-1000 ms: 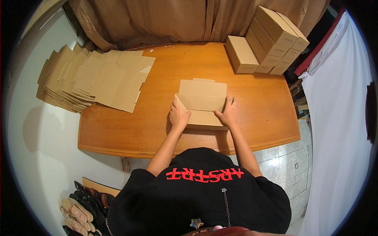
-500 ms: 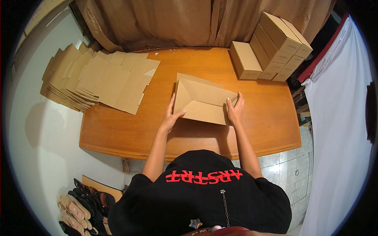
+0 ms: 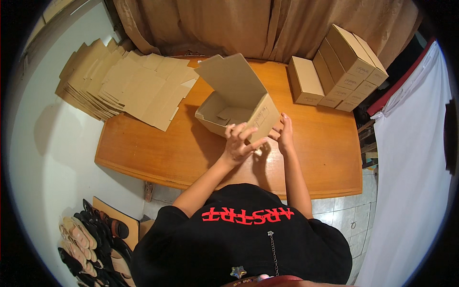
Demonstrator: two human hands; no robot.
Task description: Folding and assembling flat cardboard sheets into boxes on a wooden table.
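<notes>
A brown cardboard box (image 3: 222, 128) stands tilted above the middle of the table, its lid flap (image 3: 234, 75) raised and its inside showing. Loose flaps lie within it. My left hand (image 3: 237, 144) grips the near edge and corner, fingers bent over the wall and thumb reaching along the end panel. Beside that right end panel (image 3: 264, 117), which carries dark markings, is my right hand (image 3: 284, 135). Its fingers are apart, with the thumb side toward the box; whether they touch the cardboard is hard to tell.
Flat cardboard blanks (image 3: 138, 91) lie in an overlapping pile at the table's left. Closed boxes (image 3: 346, 71) are stacked at the back right. A brown curtain (image 3: 215, 28) hangs behind the wooden table (image 3: 315, 158). Footwear (image 3: 91, 239) stands at the lower left, and white cloth (image 3: 406, 158) hangs at right.
The box has been turned and tipped, and its lid flap now stands up. My left hand moved right to its near corner. My right hand has come off the rim to beside the end panel.
</notes>
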